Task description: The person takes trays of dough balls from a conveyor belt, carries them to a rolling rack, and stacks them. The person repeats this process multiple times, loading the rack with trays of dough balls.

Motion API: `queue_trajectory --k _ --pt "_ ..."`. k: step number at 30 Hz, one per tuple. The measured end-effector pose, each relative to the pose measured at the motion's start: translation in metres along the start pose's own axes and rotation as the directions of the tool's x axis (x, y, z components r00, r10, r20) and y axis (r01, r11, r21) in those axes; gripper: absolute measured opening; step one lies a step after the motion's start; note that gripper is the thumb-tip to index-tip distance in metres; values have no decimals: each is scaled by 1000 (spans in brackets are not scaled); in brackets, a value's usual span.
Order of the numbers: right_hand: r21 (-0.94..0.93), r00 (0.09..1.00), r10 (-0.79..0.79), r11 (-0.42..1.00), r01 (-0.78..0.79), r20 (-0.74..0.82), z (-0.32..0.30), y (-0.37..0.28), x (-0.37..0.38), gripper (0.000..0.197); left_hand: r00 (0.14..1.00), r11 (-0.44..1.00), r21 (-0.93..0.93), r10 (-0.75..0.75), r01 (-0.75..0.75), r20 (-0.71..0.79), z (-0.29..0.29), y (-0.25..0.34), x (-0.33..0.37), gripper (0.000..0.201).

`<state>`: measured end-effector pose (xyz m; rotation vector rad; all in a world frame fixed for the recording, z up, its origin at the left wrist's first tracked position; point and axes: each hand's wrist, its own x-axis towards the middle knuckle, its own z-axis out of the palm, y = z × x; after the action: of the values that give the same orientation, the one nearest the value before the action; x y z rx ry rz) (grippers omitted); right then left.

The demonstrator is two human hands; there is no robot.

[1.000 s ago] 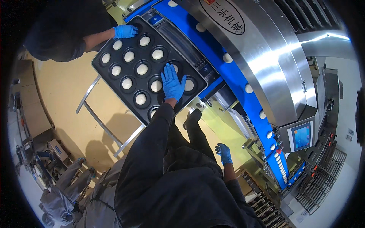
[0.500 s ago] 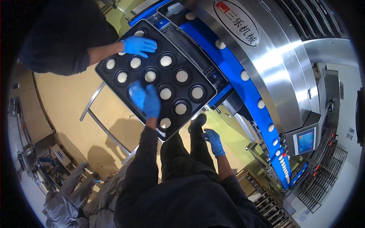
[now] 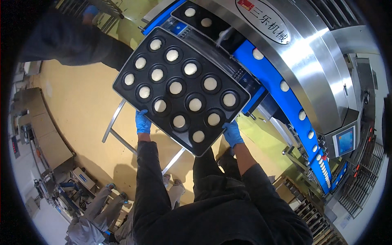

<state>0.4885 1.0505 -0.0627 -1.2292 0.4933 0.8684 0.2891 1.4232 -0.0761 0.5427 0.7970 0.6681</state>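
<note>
A black baking tray (image 3: 163, 122) with round cups lies tilted across the view in front of me. Pale dough balls, such as one dough ball (image 3: 175, 87) near the middle, sit in its cups. My left hand (image 3: 143, 122), in a blue glove, is closed on the tray's near left edge, with the fingertips over the rim. At the near right side, my right hand (image 3: 232, 134), also gloved in blue, grips the rim. The fingers beneath the tray are hidden.
Behind the tray, a second dark tray (image 3: 196, 19) holds dough balls beside a blue conveyor belt (image 3: 272, 72). The belt curves round a steel machine (image 3: 302, 53) with a screen (image 3: 345, 141). A metal frame (image 3: 118, 136) stands below the tray. Another person's dark sleeve (image 3: 94, 45) is at upper left.
My left hand has left the dough balls for the tray's near edge. My right hand has come up from beside my leg to the rim. The other person's gloved hand has left the tray.
</note>
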Motion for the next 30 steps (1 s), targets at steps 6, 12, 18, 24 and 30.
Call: queue_trajectory --k 6,12,18,24,30 --pt "99 989 -99 991 88 110 0 -34 -63 55 988 997 8 81 -81 -134 13 11 -101 61" --pt "109 972 -159 984 141 174 -94 -69 -154 55 930 973 -9 -223 230 -291 56 9 -258 18" --pt "44 943 -302 950 311 -143 -294 -32 -288 39 844 802 265 -500 535 -191 47 -43 -414 7" --pt "421 851 -273 776 470 -448 -421 50 -504 33 715 624 515 -698 587 31 45 -111 -511 11" --pt "-44 256 -174 895 443 -951 -509 167 -609 47 523 400 831 -837 387 159 127 -226 -578 17"
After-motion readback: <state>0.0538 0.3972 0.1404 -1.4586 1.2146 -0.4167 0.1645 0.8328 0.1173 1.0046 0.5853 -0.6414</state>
